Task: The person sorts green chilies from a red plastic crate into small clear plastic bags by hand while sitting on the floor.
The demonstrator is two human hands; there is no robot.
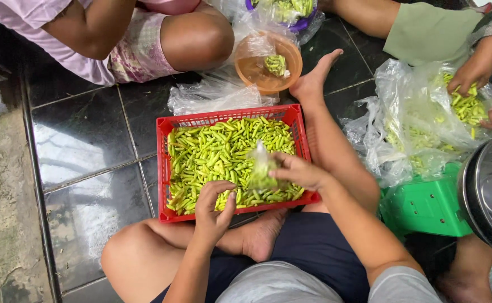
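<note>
Green chillies (pixel 223 151) fill a red plastic crate (pixel 162 168); the right hand (pixel 299 171) pinches a small clear bag (pixel 262 171) at the crate's four o'clock. The left hand (pixel 215 207), at six o'clock, curls loosely over chillies, its grip unclear; filling seems underway.

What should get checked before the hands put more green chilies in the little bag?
1. Small clear bag held by the right hand: ok, pinched at its side above the red basket.
2. Bag mouth open: cannot tell, the plastic looks bunched.
3. Left hand on the green chilies: ok, fingers curled over them at the basket's near edge.
4. Chilies left in the basket: ok, it is well filled.
5. Bag over the basket, so spills fall in: ok.
6. Room left in the bag: cannot tell, though some chilies show inside.
</note>
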